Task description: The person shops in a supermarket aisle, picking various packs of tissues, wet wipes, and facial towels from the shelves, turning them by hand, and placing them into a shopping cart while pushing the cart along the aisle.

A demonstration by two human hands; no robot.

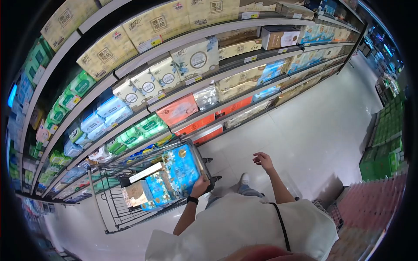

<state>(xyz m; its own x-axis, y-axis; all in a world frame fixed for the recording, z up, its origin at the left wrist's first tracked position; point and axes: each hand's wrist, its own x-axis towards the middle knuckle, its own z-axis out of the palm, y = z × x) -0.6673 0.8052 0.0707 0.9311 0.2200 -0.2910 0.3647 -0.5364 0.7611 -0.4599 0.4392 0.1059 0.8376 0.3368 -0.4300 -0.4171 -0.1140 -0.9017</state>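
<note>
My left hand (200,186), below a wrist with a black band, is closed at the near side of a metal shopping cart (117,217), by the edge of a large blue package (179,167). Whether the fingers grip the package or the cart's rim is hard to make out. Inside the cart are also smaller blue floral packs (159,189), a beige and brown pack (136,194) and a long white box (146,172). My right hand (262,160) hangs over the floor, fingers apart, holding nothing.
Long shelves (174,98) of tissue packs curve along the left and top, close beside the cart. Green boxes (381,161) and pink stacked packs (370,204) stand at the right. A pale tiled floor (305,130) runs between them. Another wire cart (334,214) shows at lower right.
</note>
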